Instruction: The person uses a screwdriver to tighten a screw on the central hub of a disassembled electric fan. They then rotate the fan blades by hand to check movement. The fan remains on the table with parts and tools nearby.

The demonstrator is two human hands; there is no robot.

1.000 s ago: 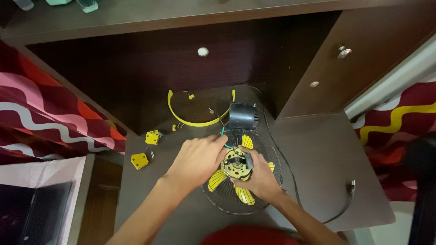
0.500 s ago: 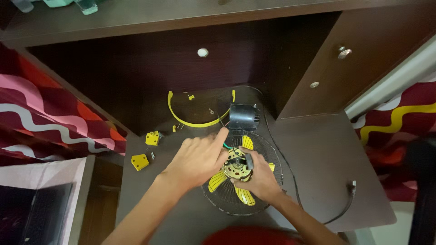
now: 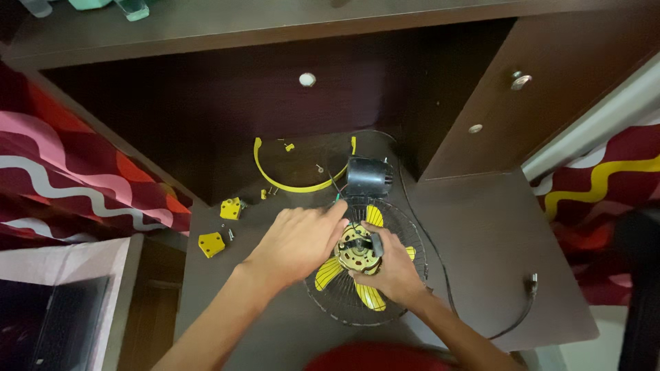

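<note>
The left hand (image 3: pixel 297 237) lies palm down on the fan (image 3: pixel 364 264), fingers stretched toward the motor (image 3: pixel 356 251); the index finger reaches near a small green tool tip by the black cap (image 3: pixel 368 176). Whether it grips sth under the palm, cannot tell. The right hand (image 3: pixel 388 269) comes from below and is closed on the motor, thumb and fingers pinching a dark part at its right side. The motor is yellow-metal, at the centre of the fan, w/ yellow blades (image 3: pixel 328 272) around it and a round black wire guard (image 3: pixel 412 233) under them. The fan rests on a dark brown desk (image 3: pixel 495 240), about the middle. Behind it lies a yellow ring (image 3: pixel 289 184), open at the top. Left of the hands are two yellow clips (image 3: pixel 212 244) and small screws. A black cable (image 3: pixel 440 275) runs along the right of the guard to a plug end (image 3: pixel 531 283).
</note>
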